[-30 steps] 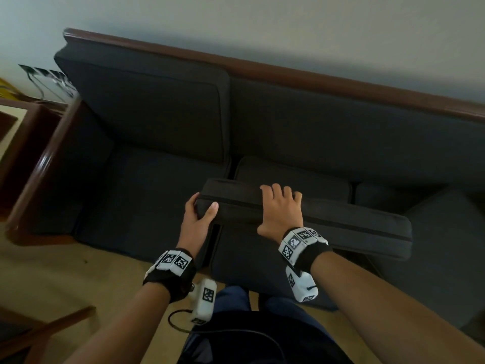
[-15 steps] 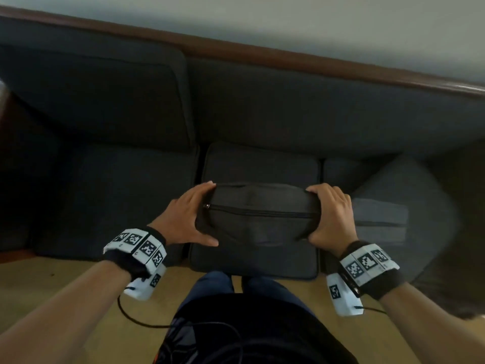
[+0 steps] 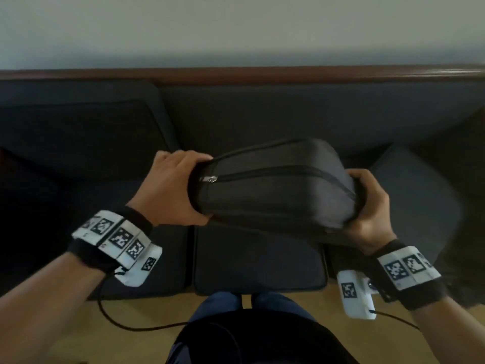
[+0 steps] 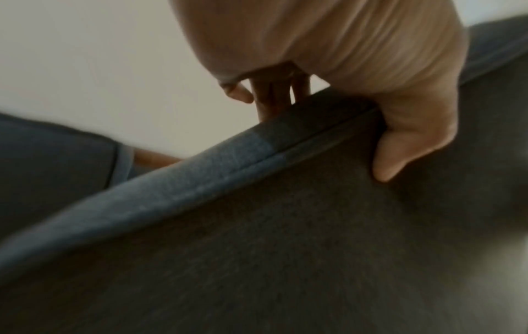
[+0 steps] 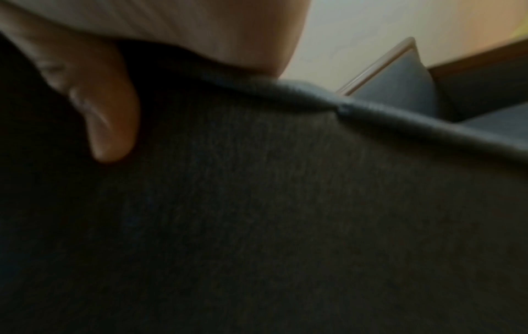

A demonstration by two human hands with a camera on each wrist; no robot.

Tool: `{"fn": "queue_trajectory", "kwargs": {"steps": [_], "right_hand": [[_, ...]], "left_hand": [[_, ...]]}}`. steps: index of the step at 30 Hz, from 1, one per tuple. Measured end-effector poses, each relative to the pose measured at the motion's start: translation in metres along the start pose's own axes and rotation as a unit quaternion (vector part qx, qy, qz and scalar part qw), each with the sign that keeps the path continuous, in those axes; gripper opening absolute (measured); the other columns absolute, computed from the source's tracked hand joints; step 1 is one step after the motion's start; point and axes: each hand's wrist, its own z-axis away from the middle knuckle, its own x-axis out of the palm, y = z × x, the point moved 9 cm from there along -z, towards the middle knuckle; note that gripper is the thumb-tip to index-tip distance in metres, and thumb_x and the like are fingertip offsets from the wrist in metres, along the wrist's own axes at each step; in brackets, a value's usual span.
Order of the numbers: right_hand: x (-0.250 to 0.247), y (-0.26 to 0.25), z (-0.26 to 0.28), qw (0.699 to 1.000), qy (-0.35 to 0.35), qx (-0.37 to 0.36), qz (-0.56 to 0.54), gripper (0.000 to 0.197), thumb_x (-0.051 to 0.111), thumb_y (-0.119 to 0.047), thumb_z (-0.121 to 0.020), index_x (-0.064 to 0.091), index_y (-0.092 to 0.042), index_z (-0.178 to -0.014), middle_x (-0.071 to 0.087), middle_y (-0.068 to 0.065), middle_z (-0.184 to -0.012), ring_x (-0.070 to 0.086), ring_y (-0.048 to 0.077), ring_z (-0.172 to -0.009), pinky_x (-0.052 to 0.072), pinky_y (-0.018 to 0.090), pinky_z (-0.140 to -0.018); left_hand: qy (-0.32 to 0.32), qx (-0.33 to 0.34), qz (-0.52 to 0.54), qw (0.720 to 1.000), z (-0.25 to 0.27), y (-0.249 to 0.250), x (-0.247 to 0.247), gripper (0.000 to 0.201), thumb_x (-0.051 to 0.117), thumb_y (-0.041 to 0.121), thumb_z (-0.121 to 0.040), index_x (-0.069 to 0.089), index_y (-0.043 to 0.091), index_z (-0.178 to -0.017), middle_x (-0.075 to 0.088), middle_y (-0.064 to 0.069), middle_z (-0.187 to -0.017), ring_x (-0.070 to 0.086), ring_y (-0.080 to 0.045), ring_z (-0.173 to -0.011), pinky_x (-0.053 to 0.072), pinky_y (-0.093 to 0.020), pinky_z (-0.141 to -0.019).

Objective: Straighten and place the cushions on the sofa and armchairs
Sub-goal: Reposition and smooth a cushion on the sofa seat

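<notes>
The cushion is above the sofa; your left hand and right hand clamp its two ends.

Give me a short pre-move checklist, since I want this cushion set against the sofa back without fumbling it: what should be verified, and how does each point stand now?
1. Left hand grips the cushion end: ok, thumb beneath, fingers over the top.
2. Right hand grips the other end: ok.
3. Cushion lifted off the seat cushion: ok, held in the air.
4. Cushion level: not ok, it sits skewed between the hands.
5. Zipper side turned away from view: not ok, it faces the person.
6. Landing spot against the sofa backrest free: cannot tell, the cushion hides part of it.
</notes>
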Motion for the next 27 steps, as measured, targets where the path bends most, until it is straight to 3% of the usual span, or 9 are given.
{"fn": "queue_trajectory", "kwargs": {"steps": [2, 4, 6, 9, 12, 15, 19, 23, 27], "right_hand": [[0.001, 0.005, 0.0, 0.999, -0.008, 0.011, -0.037, 0.085, 0.089, -0.033, -0.043, 0.054, -0.015, -0.118, 0.067, -0.001, -0.11, 0.066, 0.017, -0.1, 0.053, 0.028, -0.082], [0.02, 0.026, 0.008, 0.997, -0.034, 0.064, -0.041, 0.086, 0.094, -0.014, -0.047, 0.051, -0.031, -0.118, 0.066, -0.021, -0.108, 0.064, -0.001, -0.1, 0.054, 0.019, -0.081], [0.053, 0.058, 0.021, 0.985, -0.087, 0.146, -0.017, 0.089, 0.09, 0.007, -0.051, 0.048, -0.022, -0.123, 0.06, -0.021, -0.101, 0.06, -0.012, -0.094, 0.055, 0.023, -0.084], [0.076, 0.085, 0.029, 0.976, -0.112, 0.186, 0.027, 0.095, 0.087, 0.011, -0.053, 0.038, -0.002, -0.134, 0.044, -0.023, -0.106, 0.051, -0.023, -0.094, 0.05, 0.016, -0.086], [0.06, 0.08, 0.015, 0.977, -0.104, 0.184, -0.034, 0.112, 0.089, 0.01, -0.049, 0.031, -0.033, -0.134, 0.047, -0.02, -0.117, 0.049, -0.026, -0.101, 0.042, 0.002, -0.086], [0.025, 0.051, -0.002, 0.987, -0.072, 0.134, -0.041, 0.124, 0.091, -0.003, -0.047, 0.025, -0.053, -0.14, 0.045, -0.017, -0.136, 0.046, -0.008, -0.124, 0.038, 0.014, -0.103], [0.011, -0.017, -0.031, 0.986, -0.066, 0.03, 0.151, 0.106, 0.088, -0.012, -0.057, 0.034, -0.02, -0.147, 0.042, -0.002, -0.148, 0.036, 0.016, -0.139, 0.026, 0.038, -0.114], [0.077, -0.044, -0.047, 0.916, -0.188, -0.027, 0.353, 0.099, 0.078, -0.039, -0.059, 0.031, -0.031, -0.146, 0.041, 0.003, -0.143, 0.04, 0.026, -0.134, 0.025, 0.054, -0.111], [0.095, -0.043, -0.052, 0.887, -0.178, -0.022, 0.425, 0.106, 0.077, -0.046, -0.055, 0.028, -0.031, -0.148, 0.035, 0.009, -0.149, 0.035, 0.03, -0.135, 0.026, 0.054, -0.109]], "left_hand": [[0.012, 0.025, -0.017, 0.999, -0.008, 0.016, -0.026, 0.096, 0.066, 0.068, -0.045, 0.053, 0.021, -0.127, 0.059, 0.008, -0.113, 0.05, -0.011, -0.103, 0.025, -0.029, -0.094], [-0.001, 0.022, -0.025, 0.999, -0.007, 0.024, -0.024, 0.096, 0.068, 0.067, -0.044, 0.054, 0.02, -0.127, 0.058, 0.006, -0.112, 0.049, -0.013, -0.104, 0.029, -0.032, -0.092], [-0.036, 0.006, -0.05, 0.998, -0.001, 0.024, -0.003, 0.099, 0.068, 0.067, -0.041, 0.055, 0.02, -0.127, 0.058, 0.004, -0.111, 0.05, -0.019, -0.103, 0.033, -0.036, -0.088], [-0.051, -0.009, -0.089, 0.995, 0.0, 0.018, 0.015, 0.101, 0.065, 0.068, -0.041, 0.053, 0.023, -0.13, 0.056, 0.003, -0.113, 0.05, -0.024, -0.104, 0.037, -0.04, -0.088], [-0.033, -0.016, -0.11, 0.993, -0.014, 0.024, 0.013, 0.102, 0.063, 0.068, -0.044, 0.049, 0.027, -0.136, 0.056, 0.004, -0.118, 0.049, -0.024, -0.108, 0.039, -0.042, -0.092], [-0.037, -0.011, -0.138, 0.99, -0.036, 0.043, 0.023, 0.104, 0.06, 0.07, -0.045, 0.045, 0.027, -0.139, 0.055, 0.003, -0.122, 0.048, -0.025, -0.11, 0.04, -0.043, -0.094], [-0.066, -0.01, -0.162, 0.984, -0.062, 0.064, 0.039, 0.109, 0.068, 0.073, -0.05, 0.037, 0.028, -0.145, 0.049, 0.003, -0.132, 0.044, -0.024, -0.118, 0.038, -0.043, -0.099], [-0.059, -0.016, -0.164, 0.985, -0.069, 0.068, 0.043, 0.109, 0.072, 0.072, -0.051, 0.037, 0.026, -0.144, 0.051, 0.001, -0.133, 0.045, -0.026, -0.117, 0.039, -0.045, -0.097], [-0.089, -0.016, -0.145, 0.985, -0.063, 0.046, 0.038, 0.111, 0.071, 0.07, -0.062, 0.024, 0.028, -0.153, 0.041, 0.002, -0.147, 0.038, -0.024, -0.132, 0.032, -0.043, -0.107]]}}
